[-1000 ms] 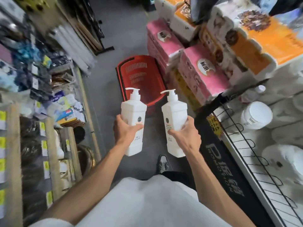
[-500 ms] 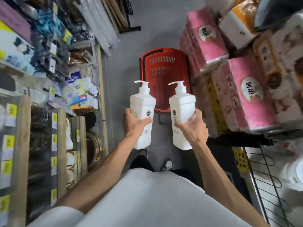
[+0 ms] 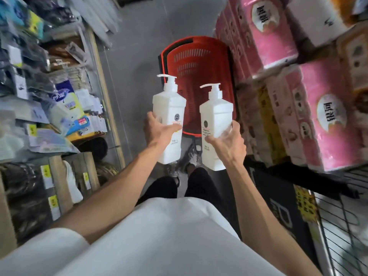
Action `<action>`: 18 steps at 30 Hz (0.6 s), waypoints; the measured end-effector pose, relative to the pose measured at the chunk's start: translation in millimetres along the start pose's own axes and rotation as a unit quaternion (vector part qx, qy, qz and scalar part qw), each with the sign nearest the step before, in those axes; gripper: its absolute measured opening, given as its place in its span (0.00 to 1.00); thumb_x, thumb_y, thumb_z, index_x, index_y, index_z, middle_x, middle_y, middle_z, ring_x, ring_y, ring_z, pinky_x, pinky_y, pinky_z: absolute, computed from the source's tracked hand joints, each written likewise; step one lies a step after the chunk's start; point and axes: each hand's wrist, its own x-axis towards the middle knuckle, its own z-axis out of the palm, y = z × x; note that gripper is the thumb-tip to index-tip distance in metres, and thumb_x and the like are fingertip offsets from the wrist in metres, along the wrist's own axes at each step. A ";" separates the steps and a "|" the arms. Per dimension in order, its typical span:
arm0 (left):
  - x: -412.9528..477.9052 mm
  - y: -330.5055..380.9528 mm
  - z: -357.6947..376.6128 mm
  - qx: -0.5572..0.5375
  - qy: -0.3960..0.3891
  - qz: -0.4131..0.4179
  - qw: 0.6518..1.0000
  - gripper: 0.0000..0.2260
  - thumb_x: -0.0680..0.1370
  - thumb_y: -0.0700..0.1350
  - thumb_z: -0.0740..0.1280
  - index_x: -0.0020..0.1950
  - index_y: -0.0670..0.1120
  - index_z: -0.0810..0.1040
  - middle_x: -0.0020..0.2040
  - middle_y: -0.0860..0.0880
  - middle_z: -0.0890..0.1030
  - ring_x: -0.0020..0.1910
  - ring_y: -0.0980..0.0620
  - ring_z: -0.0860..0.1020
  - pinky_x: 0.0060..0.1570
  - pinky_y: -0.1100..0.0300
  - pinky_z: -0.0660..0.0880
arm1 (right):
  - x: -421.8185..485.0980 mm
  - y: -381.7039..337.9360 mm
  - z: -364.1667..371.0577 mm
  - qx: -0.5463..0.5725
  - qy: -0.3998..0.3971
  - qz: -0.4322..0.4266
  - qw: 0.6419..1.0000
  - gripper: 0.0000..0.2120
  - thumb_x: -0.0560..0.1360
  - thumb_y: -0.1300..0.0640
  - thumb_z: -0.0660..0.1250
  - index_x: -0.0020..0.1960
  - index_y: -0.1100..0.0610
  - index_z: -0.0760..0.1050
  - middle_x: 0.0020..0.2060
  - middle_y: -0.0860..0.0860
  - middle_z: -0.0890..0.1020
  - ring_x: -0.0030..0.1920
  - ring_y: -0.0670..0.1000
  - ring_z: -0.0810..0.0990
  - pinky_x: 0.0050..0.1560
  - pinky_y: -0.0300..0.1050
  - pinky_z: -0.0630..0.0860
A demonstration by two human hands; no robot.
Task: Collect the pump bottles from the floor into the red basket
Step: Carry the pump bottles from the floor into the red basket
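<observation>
Two white pump bottles stand upright in the air above the red basket (image 3: 199, 62) on the grey floor (image 3: 139, 46); the left hand (image 3: 157, 131) grips the left bottle (image 3: 169, 108) round its middle; the right hand (image 3: 229, 142) grips the right bottle (image 3: 216, 116) likewise; pink tissue packs (image 3: 268, 36) flank the basket.

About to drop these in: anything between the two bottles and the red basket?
Nothing visible. The left hand grips the left bottle and the right hand the right bottle, both upright by the near end of the red basket. Its top is open; pink packs stand beside it, not over it.
</observation>
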 end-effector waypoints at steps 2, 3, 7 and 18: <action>18.1 10.8 15.0 0.001 -0.009 -0.014 1.000 0.34 0.59 0.49 0.83 0.56 0.48 0.66 0.55 0.49 0.76 0.50 0.47 0.77 0.45 0.59 0.72 | 21.5 -3.2 3.1 0.005 -0.004 0.009 1.000 0.39 0.65 0.43 0.76 0.70 0.51 0.61 0.47 0.47 0.74 0.46 0.53 0.74 0.48 0.48 0.71; 24.1 12.5 20.9 -0.004 -0.018 -0.017 1.000 0.34 0.59 0.49 0.83 0.56 0.48 0.66 0.55 0.49 0.75 0.50 0.47 0.77 0.45 0.58 0.72 | 28.9 -2.4 4.9 0.009 -0.006 0.007 1.000 0.39 0.65 0.43 0.76 0.70 0.51 0.61 0.47 0.47 0.74 0.46 0.53 0.74 0.48 0.48 0.71; 64.2 30.7 62.4 -0.022 -0.030 -0.037 0.999 0.35 0.59 0.48 0.83 0.57 0.47 0.67 0.55 0.49 0.77 0.51 0.47 0.79 0.41 0.61 0.72 | 91.7 -6.0 10.8 -0.001 -0.024 0.020 1.000 0.39 0.66 0.43 0.76 0.69 0.51 0.61 0.48 0.46 0.74 0.46 0.52 0.74 0.48 0.49 0.71; 233.7 30.7 193.6 -0.066 -0.056 -0.071 0.994 0.39 0.52 0.53 0.81 0.57 0.49 0.67 0.49 0.52 0.79 0.44 0.52 0.81 0.40 0.57 0.79 | 280.4 -0.2 84.5 -0.049 -0.002 0.047 0.998 0.41 0.65 0.42 0.77 0.70 0.53 0.62 0.51 0.47 0.75 0.55 0.59 0.81 0.58 0.60 0.77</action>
